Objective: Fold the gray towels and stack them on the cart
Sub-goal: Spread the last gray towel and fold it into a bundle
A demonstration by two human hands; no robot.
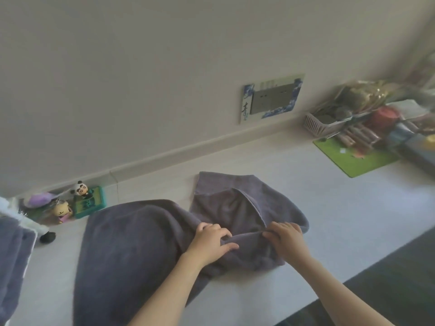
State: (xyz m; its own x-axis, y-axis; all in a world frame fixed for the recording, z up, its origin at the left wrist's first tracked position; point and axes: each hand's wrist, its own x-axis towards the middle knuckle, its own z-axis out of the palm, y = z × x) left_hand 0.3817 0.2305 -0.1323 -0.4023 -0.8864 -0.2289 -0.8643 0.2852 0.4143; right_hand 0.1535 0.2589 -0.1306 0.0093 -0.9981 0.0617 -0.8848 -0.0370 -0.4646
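While the gray towel [141,231] sprawls beneath them, left hand [209,241] and right hand [286,238] pinch its fold.

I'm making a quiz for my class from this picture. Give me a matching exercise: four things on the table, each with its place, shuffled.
Things:
1. towel
2. panda
3. green mat
4. white basket

Places:
A. far left, by the wall
B. behind the mat, far right
C. middle, under both hands
D. right side, flat on the table

Pairs: 1-C, 2-A, 3-D, 4-B
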